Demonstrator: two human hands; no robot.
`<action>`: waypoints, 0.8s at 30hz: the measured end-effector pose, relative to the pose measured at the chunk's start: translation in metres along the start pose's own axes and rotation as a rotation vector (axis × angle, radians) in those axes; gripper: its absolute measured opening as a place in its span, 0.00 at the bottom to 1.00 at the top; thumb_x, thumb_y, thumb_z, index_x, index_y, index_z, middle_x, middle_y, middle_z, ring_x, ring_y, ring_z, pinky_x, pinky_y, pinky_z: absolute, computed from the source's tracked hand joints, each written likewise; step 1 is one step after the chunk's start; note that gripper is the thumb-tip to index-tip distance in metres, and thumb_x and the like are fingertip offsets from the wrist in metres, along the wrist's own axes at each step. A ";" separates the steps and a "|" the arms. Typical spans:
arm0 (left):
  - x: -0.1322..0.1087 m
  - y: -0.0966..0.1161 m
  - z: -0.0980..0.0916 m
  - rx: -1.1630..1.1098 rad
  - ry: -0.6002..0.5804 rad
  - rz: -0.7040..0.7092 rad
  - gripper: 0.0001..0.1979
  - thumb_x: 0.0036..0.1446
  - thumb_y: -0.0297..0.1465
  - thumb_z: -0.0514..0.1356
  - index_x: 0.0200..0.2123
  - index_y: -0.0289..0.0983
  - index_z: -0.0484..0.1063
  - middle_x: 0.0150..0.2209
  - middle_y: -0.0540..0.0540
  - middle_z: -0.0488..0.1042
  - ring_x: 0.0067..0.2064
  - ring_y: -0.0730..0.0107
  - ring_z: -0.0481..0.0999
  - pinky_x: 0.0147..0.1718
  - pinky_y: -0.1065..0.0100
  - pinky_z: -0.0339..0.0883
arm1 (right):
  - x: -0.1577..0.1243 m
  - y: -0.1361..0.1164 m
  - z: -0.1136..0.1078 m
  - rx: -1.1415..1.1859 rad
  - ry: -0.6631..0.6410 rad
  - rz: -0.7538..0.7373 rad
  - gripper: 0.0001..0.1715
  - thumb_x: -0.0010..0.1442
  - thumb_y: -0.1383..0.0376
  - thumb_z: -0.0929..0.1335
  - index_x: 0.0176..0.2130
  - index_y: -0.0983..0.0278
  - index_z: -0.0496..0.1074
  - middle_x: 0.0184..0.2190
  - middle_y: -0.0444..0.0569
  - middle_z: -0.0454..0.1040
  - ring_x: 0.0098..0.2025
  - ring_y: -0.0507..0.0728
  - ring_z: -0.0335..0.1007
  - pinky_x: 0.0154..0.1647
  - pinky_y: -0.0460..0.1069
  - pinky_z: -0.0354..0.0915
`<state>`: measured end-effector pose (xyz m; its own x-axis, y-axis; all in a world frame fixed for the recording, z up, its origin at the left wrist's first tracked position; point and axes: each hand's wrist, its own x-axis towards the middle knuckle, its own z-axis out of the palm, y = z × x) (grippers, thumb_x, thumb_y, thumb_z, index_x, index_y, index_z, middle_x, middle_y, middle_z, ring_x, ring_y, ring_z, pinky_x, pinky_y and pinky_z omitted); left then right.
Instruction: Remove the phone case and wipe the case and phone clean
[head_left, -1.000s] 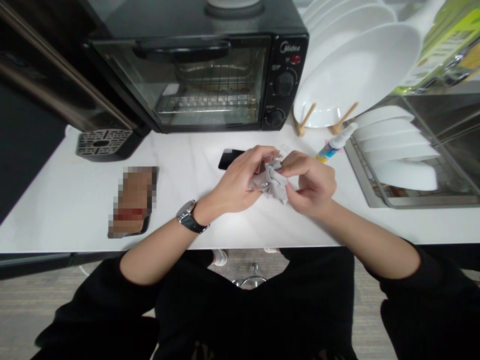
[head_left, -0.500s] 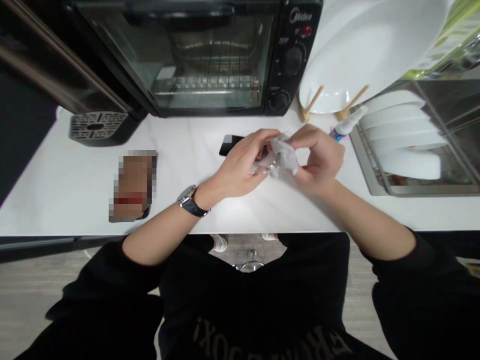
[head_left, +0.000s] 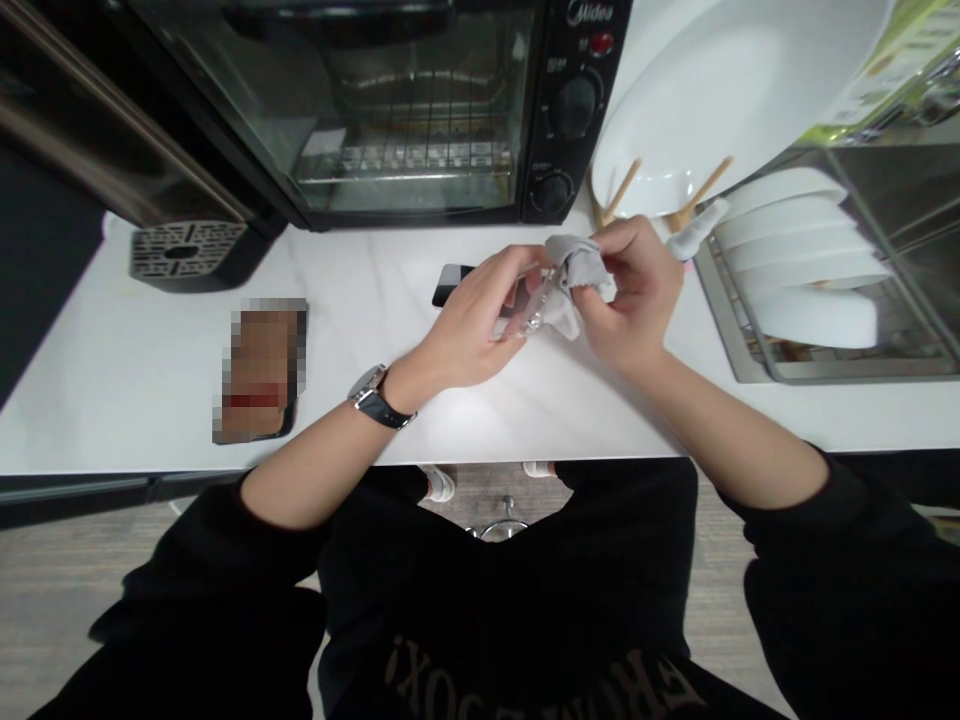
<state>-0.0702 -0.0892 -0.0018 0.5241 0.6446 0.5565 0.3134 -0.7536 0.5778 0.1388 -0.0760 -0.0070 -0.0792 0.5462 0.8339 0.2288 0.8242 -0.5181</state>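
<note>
My left hand [head_left: 480,320], with a watch [head_left: 381,396] at the wrist, curls around a clear see-through object [head_left: 534,308] whose exact kind I cannot make out. My right hand [head_left: 637,290] pinches a crumpled pale grey cloth [head_left: 581,268] against the right side of that object. Part of the cloth hangs below the fingers. Both hands are just above the white counter [head_left: 465,430]. Partly hidden behind my left hand lies a small dark flat item [head_left: 447,284]. Past my right hand, the pale nozzle of a tube or bottle [head_left: 696,232] sticks out.
A black toaster oven [head_left: 412,130] stands at the back. On the left are a machine's drip tray [head_left: 187,252] and a pixelated phone-shaped item [head_left: 259,370]. At right, a large white plate [head_left: 720,100] leans on a wooden stand, beside bowls [head_left: 814,260] in a metal rack [head_left: 739,345].
The cloth has shifted up and bunched more over the clear object, with my right hand moving slightly up. My left hand keeps its hold. The whole view has shifted a little.
</note>
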 end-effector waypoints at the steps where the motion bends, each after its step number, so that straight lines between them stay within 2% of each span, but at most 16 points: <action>1: 0.000 0.000 0.000 0.006 0.006 0.007 0.20 0.69 0.35 0.57 0.62 0.45 0.62 0.50 0.41 0.74 0.48 0.56 0.76 0.46 0.52 0.75 | 0.000 -0.003 0.001 0.000 -0.003 -0.022 0.17 0.72 0.48 0.70 0.40 0.57 0.76 0.30 0.42 0.72 0.30 0.53 0.70 0.32 0.52 0.73; 5: -0.001 0.001 -0.001 0.046 0.015 0.068 0.23 0.65 0.33 0.60 0.62 0.43 0.61 0.55 0.39 0.75 0.53 0.55 0.77 0.53 0.51 0.73 | 0.000 -0.016 0.002 0.028 -0.127 -0.137 0.06 0.69 0.58 0.73 0.41 0.57 0.76 0.28 0.41 0.74 0.29 0.52 0.72 0.32 0.50 0.70; 8: 0.000 0.003 -0.002 0.056 0.001 0.040 0.22 0.65 0.33 0.61 0.60 0.42 0.62 0.55 0.39 0.77 0.54 0.55 0.77 0.55 0.51 0.72 | 0.001 -0.022 0.002 0.056 -0.157 -0.235 0.01 0.69 0.63 0.72 0.41 0.58 0.76 0.28 0.41 0.76 0.30 0.53 0.75 0.32 0.49 0.71; 15: 0.000 0.009 -0.004 0.056 -0.029 0.027 0.22 0.63 0.31 0.61 0.59 0.40 0.63 0.52 0.39 0.77 0.51 0.57 0.77 0.53 0.53 0.72 | 0.005 -0.023 0.003 0.063 -0.160 -0.334 0.01 0.69 0.63 0.71 0.42 0.59 0.75 0.29 0.43 0.79 0.29 0.53 0.77 0.29 0.49 0.71; 24: 0.001 0.007 -0.002 0.066 -0.032 0.013 0.21 0.62 0.31 0.61 0.58 0.42 0.63 0.50 0.41 0.77 0.49 0.58 0.77 0.53 0.54 0.72 | 0.006 -0.021 0.005 0.031 -0.073 -0.401 0.04 0.70 0.61 0.72 0.42 0.59 0.77 0.28 0.43 0.80 0.28 0.53 0.77 0.26 0.48 0.70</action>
<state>-0.0692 -0.0932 0.0041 0.5532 0.6311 0.5438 0.3576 -0.7695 0.5292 0.1288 -0.0899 0.0079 -0.2248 0.1892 0.9559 0.1370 0.9774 -0.1612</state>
